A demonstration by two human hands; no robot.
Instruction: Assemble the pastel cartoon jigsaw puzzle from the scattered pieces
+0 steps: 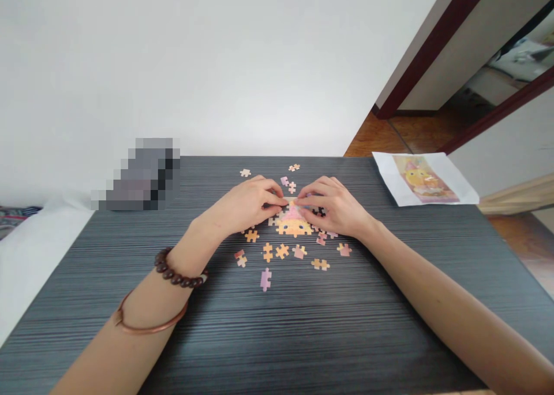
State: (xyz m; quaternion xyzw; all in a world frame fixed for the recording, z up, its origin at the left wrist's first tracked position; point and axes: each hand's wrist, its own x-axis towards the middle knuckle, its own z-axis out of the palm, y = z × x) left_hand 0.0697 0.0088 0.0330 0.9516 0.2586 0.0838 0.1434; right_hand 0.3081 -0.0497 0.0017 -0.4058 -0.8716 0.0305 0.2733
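A partly joined jigsaw puzzle (294, 226) lies mid-table, showing a yellow face with blue eyes under a pink hat. At its upper left edge, my left hand (255, 203) has thumb and fingers closed on a jigsaw piece, mostly hidden by the fingertips. My right hand (332, 205) pinches at the upper right edge, its fingertips close to the left ones and also on a puzzle piece. Loose pieces lie around: an orange one (282, 251), a pink one (265, 279) nearest me, and a pale one (245, 172) behind my left hand.
On the dark wood-grain table (242, 337), a paper sheet with a printed picture (426, 178) lies at the far right. A pixelated dark object (138, 175) stands at the far left. A white wall (259, 66) rises behind the table.
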